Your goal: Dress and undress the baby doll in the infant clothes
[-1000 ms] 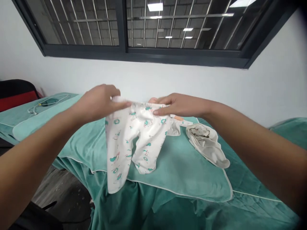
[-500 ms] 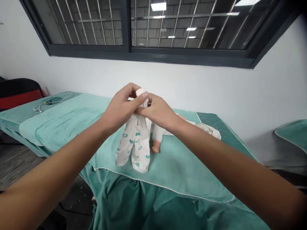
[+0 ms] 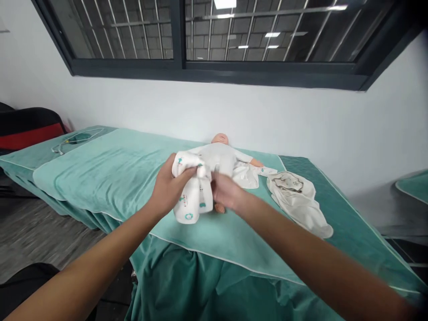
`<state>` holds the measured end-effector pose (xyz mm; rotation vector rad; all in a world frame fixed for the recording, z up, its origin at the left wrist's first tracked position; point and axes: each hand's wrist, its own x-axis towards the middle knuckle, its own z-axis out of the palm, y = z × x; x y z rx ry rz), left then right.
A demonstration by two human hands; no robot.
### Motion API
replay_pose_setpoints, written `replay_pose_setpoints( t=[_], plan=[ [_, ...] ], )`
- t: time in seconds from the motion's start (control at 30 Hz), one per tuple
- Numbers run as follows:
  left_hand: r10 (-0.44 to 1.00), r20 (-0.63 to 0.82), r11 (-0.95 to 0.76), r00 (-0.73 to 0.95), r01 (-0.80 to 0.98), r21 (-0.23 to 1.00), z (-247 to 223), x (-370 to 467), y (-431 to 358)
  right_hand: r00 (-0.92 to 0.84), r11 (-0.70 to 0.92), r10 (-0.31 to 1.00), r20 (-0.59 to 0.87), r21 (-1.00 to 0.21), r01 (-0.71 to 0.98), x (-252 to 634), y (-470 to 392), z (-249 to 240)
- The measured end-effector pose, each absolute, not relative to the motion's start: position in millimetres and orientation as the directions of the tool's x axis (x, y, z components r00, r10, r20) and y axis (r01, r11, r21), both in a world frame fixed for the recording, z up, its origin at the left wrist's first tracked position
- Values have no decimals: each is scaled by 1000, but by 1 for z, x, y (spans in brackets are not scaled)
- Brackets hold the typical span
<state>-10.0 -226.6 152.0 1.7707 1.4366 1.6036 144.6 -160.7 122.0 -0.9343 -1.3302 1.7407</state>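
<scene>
Small white baby trousers (image 3: pixel 189 200) with a green print hang gathered up in my left hand (image 3: pixel 169 183), its thumb pressed over the cloth. Close to their right edge is my right hand (image 3: pixel 225 189), blurred by motion, so its fingers and anything in them cannot be made out. Behind both hands a baby doll (image 3: pixel 217 156) in a white top lies on its back, head toward the wall. One of its feet (image 3: pixel 220 208) shows below my right hand; the rest of the legs is mostly hidden by the hands and the trousers.
The doll lies on a light green cover (image 3: pixel 110 165) over a bed. To its right lie a white printed cloth (image 3: pixel 247 176) and a cream-coloured garment (image 3: pixel 297 200). A thin cable (image 3: pixel 67 145) rests at the far left, near a black and red chair (image 3: pixel 30 129).
The trousers have gone from hanging full length to being bunched up in my left hand. Both hands have come down, and my right hand has moved off the waistband toward the doll's legs.
</scene>
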Motion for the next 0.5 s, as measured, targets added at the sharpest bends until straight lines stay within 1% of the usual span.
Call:
replay_pose_setpoints(
  t=[0.03, 0.07, 0.1, 0.17, 0.2, 0.23, 0.27, 0.3, 0.33, 0.37, 0.4, 0.43, 0.5],
  plan=[
    [865, 458, -349, -207, 408, 844, 150, -11, -222, -513, -317, 819, -257, -948, -31, 143, -170, 105],
    [881, 395, -278, -259, 392, 877, 146, -12, -215, -559, -370, 759, -333, -928, 50, 142, -179, 91],
    [885, 344, -210, -314, 389, 897, 140, -14, -207, -572, -385, 736, -362, -919, 86, 142, -186, 81],
    [879, 239, -65, -412, 394, 917, 123, -22, -190, -579, -326, 738, -347, -934, 145, 148, -192, 70],
    [881, 171, 13, -441, 383, 924, 114, -25, -181, -568, -276, 760, -316, -948, 158, 152, -191, 69],
    [896, 83, 87, -436, 356, 931, 105, -29, -173, -551, -226, 785, -282, -959, 169, 158, -186, 70],
    [923, -24, 155, -385, 314, 937, 98, -31, -166, -525, -179, 815, -244, -969, 172, 163, -179, 71],
    [946, -127, 211, -298, 271, 939, 91, -32, -160, -491, -137, 847, -203, -976, 167, 169, -171, 73],
    [959, -206, 250, -196, 236, 939, 86, -32, -156, -448, -92, 881, -154, -983, 157, 175, -161, 75],
    [962, -245, 266, -121, 213, 940, 83, -30, -152, -393, -36, 915, -93, -988, 149, 180, -151, 77],
    [966, -241, 255, -94, 203, 945, 82, -26, -149, -331, 30, 943, -22, -988, 150, 186, -140, 79],
    [973, -198, 219, -116, 206, 954, 82, -22, -146, -267, 103, 962, 56, -980, 168, 191, -130, 80],
    [979, -71, 114, -190, 229, 967, 85, -13, -140, -138, 239, 968, 209, -936, 260, 200, -106, 81]
  ],
)
